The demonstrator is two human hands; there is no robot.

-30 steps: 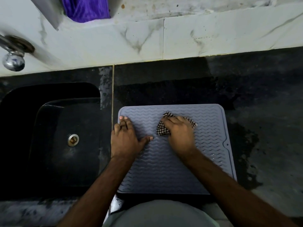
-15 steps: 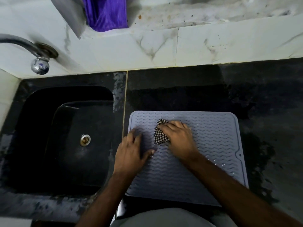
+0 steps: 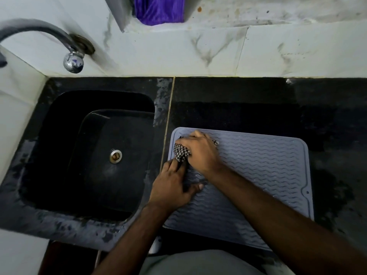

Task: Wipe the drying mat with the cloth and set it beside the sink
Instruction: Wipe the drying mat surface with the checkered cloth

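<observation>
Right hand (image 3: 200, 153) grips the black-and-white checked cloth (image 3: 181, 153) at ten o'clock on the grey wavy-ribbed silicone mat (image 3: 258, 175); left hand (image 3: 171, 188) presses flat, fingers spread.

Both of the person's forearms reach up from the near edge toward the drying mat (image 3: 258, 171), bare to the elbow. The right hand (image 3: 200, 153) sits at the mat's far left corner, knuckles up, fingers curled over a bunched checked cloth (image 3: 181, 152) and pressing it down onto the mat. Its forearm crosses the mat diagonally from the near right. The left hand (image 3: 172, 185) lies flat along the mat's left edge, just nearer than the right hand, fingers straight and pointing away, thumb spread out over the mat's ridges.
</observation>
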